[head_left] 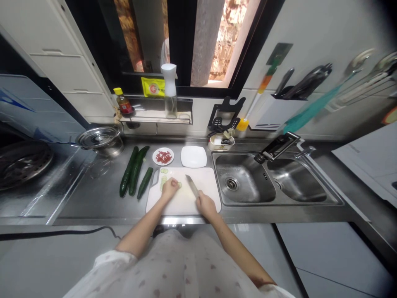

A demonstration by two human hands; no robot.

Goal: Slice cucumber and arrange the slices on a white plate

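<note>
A white cutting board [182, 207] lies on the counter in front of me. My left hand [170, 189] is over its left half, fingers closed on a thin pale-green cucumber slice [179, 185]. More cucumber slices [163, 179] lie on the board's left side, partly hidden by that hand. My right hand [206, 204] grips the handle of a kitchen knife [192, 186], whose blade points away and to the left, close above or on the board. A cut cucumber [145, 183] rests just left of the board, beside two longer whole cucumbers [134, 171].
Behind the board stand a plate of chopped red pieces [163, 157] and a white square plate [194, 157]. A double sink [245, 198] borders the board on the right. To the far left are a lidded steel pot [102, 140] and a stove [25, 165]. A shelf [155, 119] holds bottles.
</note>
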